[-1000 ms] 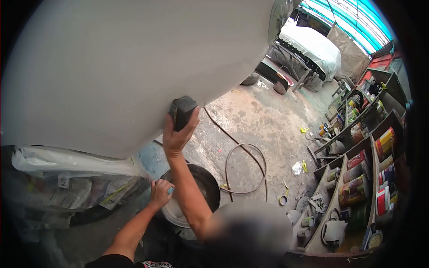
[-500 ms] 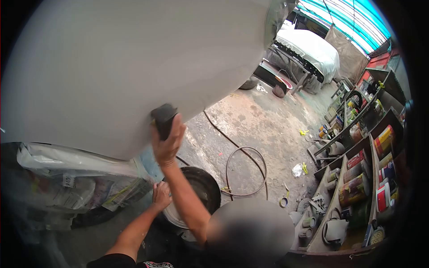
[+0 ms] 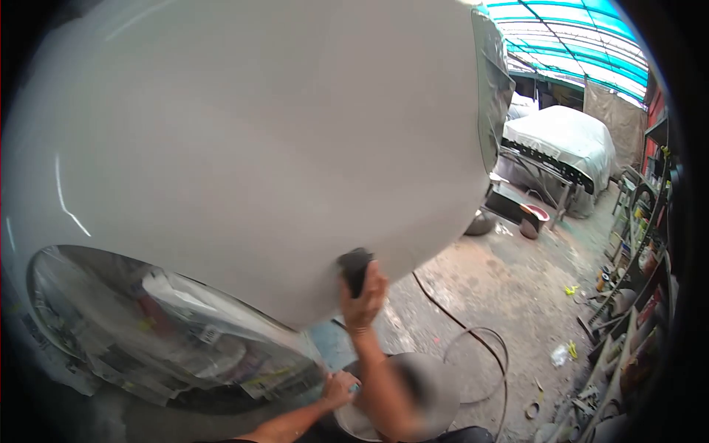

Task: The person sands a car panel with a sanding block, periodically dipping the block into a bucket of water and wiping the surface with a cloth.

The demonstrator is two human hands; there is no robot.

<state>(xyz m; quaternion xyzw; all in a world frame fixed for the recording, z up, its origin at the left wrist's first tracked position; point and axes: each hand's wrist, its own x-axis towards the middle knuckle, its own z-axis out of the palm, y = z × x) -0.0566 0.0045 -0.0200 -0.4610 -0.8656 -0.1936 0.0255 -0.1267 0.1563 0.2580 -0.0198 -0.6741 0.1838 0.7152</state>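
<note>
My right hand (image 3: 363,299) grips a dark sanding block (image 3: 356,267), its face against the lower part of a smooth grey car body panel (image 3: 244,170). Lower and to the left, my left hand (image 3: 340,389) has its fingers curled in at the side of a round basin (image 3: 347,422). A small teal spot shows at its fingertips; I cannot tell what it holds. My right forearm and a blurred round patch hide much of the basin. Left of the hands, plastic sheet and newspaper (image 3: 214,340) mask the wheel arch.
A hose (image 3: 448,314) runs and loops over the stained concrete floor (image 3: 509,273). Shelves with cans and tools (image 3: 628,325) line the right side. Farther back, a car part under white plastic (image 3: 565,136) rests on a metal stand (image 3: 543,177).
The view has swung, so the panel and both hands sit lower and farther right in the frame. The right hand keeps the block on the panel; the left stays by the basin.
</note>
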